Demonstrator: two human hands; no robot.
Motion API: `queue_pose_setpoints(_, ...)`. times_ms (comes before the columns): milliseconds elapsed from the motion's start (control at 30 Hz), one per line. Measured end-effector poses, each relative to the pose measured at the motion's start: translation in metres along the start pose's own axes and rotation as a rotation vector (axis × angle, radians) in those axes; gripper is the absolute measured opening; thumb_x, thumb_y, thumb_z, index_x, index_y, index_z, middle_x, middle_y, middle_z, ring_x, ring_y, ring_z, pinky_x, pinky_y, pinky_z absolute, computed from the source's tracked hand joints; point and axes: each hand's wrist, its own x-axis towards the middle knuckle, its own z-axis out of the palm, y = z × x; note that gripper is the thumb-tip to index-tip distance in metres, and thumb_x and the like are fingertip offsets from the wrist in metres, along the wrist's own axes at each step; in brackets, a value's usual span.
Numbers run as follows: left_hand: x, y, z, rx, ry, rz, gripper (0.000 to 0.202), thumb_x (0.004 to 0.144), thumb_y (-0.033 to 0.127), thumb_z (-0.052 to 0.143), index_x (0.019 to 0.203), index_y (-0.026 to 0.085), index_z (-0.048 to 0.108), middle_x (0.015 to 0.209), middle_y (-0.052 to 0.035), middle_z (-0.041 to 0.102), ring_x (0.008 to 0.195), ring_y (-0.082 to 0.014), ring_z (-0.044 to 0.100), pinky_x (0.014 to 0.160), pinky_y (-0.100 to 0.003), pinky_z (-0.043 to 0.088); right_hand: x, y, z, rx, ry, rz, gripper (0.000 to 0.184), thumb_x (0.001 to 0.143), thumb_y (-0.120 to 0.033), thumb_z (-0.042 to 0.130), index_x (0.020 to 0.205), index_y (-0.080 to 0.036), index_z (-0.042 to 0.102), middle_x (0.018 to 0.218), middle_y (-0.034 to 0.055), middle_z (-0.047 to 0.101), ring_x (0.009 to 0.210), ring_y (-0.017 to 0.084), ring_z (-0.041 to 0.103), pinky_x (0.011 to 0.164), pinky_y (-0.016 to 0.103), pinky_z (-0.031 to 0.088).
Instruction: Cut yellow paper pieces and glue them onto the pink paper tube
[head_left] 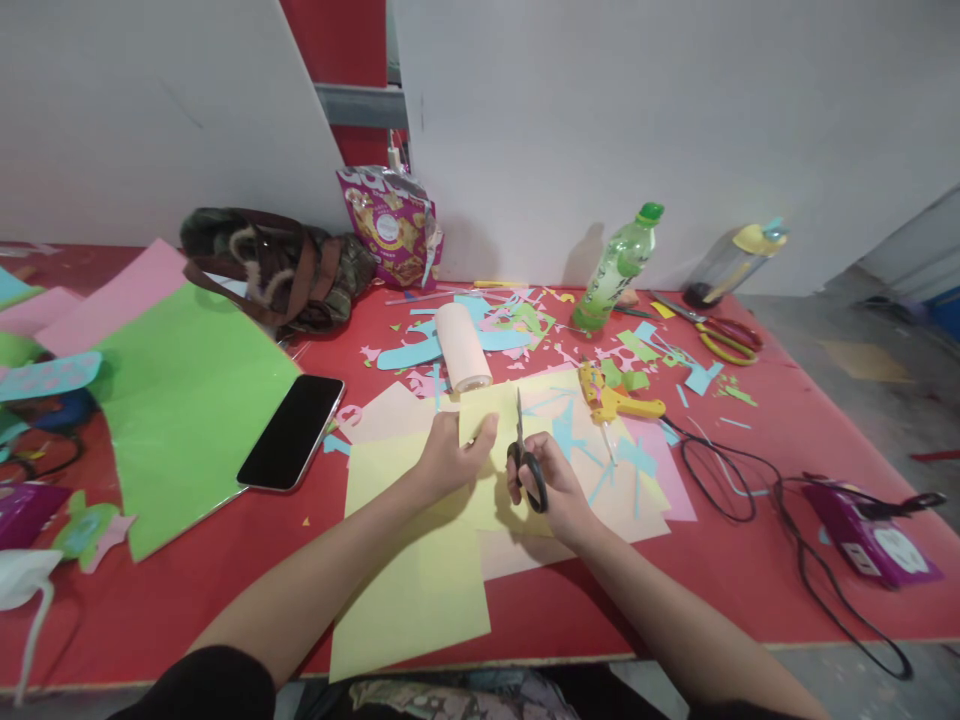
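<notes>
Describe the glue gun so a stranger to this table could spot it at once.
On the red table, the left hand grips yellow paper and the right hand holds black scissors. Just beyond the right hand, the glue gun lies on its side on pale sheets. It is the only yellow pistol-shaped tool, with a black cable trailing rightward.

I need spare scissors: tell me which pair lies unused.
The red-and-yellow-handled scissors lying near the yellow-capped bottle; the black-handled pair is in the right hand.
</notes>
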Motion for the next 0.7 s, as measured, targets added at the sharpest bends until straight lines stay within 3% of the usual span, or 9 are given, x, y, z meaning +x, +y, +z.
queue_pose_setpoints(367,-0.0010,-0.0009,0.0008,-0.069,0.028,-0.062,0.032,0.075,0.037,0.049,0.051,0.016,0.044,0.044,0.0017,0.040,0.044,-0.0086,0.039,0.043,-0.018,0.036,-0.0005,-0.0033,0.0013,-0.039,0.035,0.003,0.038,0.069,-0.049,0.060,0.074,-0.022,0.032,0.060,-0.0076,0.046,0.043,0.005,0.043,0.044,0.021,0.032)
queue_pose_setpoints(700,-0.0001,-0.0011,0.0003,-0.009,0.008,-0.034,0.032,0.076,0.035,0.044,0.051,0.016,0.041,0.044,0.0028,0.036,0.043,-0.0072,0.035,0.041,-0.018,0.034,0.0007,-0.0053,0.0028,-0.026,0.075,0.033,0.041,0.065,-0.048,0.063,0.071,-0.021,0.033,0.057,-0.0095,0.043,0.039,0.004,0.042,0.040,0.018,0.030)
